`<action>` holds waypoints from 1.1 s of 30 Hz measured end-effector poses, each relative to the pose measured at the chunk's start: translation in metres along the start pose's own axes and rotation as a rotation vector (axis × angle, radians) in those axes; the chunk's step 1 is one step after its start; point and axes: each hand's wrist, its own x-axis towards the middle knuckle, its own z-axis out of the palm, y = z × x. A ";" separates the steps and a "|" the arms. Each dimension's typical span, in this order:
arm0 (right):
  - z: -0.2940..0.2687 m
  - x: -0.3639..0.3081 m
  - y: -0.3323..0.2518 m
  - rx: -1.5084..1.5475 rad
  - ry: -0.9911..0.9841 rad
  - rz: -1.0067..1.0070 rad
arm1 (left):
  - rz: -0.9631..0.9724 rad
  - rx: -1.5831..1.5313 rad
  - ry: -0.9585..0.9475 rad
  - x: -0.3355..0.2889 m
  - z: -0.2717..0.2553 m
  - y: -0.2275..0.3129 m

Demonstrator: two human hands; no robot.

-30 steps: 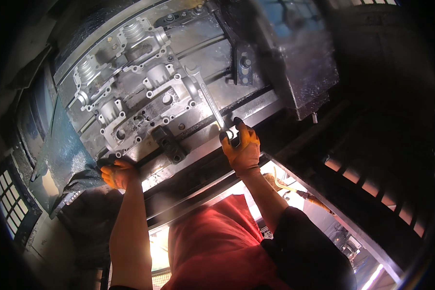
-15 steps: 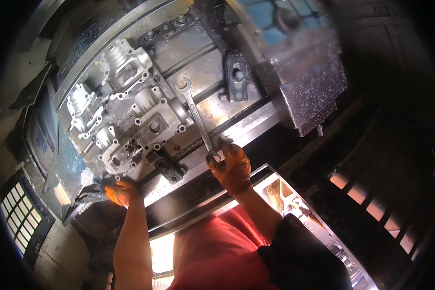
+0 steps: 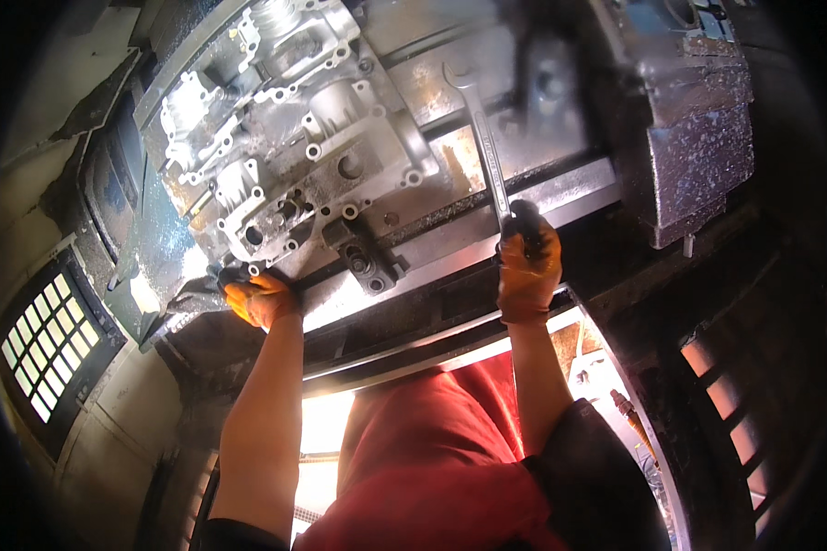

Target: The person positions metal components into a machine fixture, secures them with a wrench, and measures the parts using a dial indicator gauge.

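Observation:
My right hand (image 3: 529,271), in an orange glove with dark fingers, is closed round the lower end of a long steel wrench (image 3: 487,138). The wrench points away from me, its open jaw over the metal machine table (image 3: 570,186). My left hand (image 3: 262,298), gloved alike, is at the table's near edge, beside the lower corner of a silver metal casting (image 3: 345,170). Its fingers are curled, and what they grip is hidden. Between the hands, a dark clamp with a bolt (image 3: 363,260) sits against the casting's near side.
At the right stands a speckled metal block (image 3: 703,165). A blurred dark clamp (image 3: 551,87) is beyond the wrench. A barred window (image 3: 53,344) shows at the left. Below the table edge, a metal-framed opening (image 3: 606,367) shows an orange-handled tool (image 3: 629,418).
The view has shifted, so the casting appears higher and farther right. My right hand has carried the wrench rightward, away from the casting. My left hand stays by the casting's corner.

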 end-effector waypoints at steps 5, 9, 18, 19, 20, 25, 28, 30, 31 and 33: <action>0.006 -0.001 -0.056 0.387 -0.018 0.150 | -0.069 -0.002 -0.074 -0.002 0.000 -0.005; 0.016 0.000 -0.057 -0.090 -0.053 -0.206 | -0.160 0.180 -0.196 -0.015 0.022 -0.025; 0.083 0.033 -0.112 -0.980 -0.143 -0.986 | -0.138 0.114 -0.113 -0.016 0.014 -0.015; 0.114 0.044 -0.127 -0.990 -0.250 -1.000 | -0.139 0.108 -0.116 -0.015 0.006 -0.007; 0.151 0.060 -0.134 -1.010 -0.322 -1.015 | -0.145 0.132 -0.126 -0.017 0.002 -0.006; 0.237 0.160 -0.097 -1.313 -0.428 -1.096 | -0.173 0.022 -0.239 0.006 -0.027 0.025; 0.246 0.175 -0.114 -1.546 -0.411 -0.945 | -0.102 -0.015 -0.103 0.000 -0.022 0.020; 0.220 0.182 -0.104 -1.426 -0.280 -1.215 | -0.185 0.004 -0.227 0.001 -0.030 0.024; 0.217 0.184 -0.103 -1.395 -0.248 -1.241 | -0.221 0.009 -0.288 0.003 -0.034 0.027; 0.220 0.188 -0.097 -1.417 -0.251 -1.229 | -0.181 -0.034 -0.184 0.004 -0.035 0.030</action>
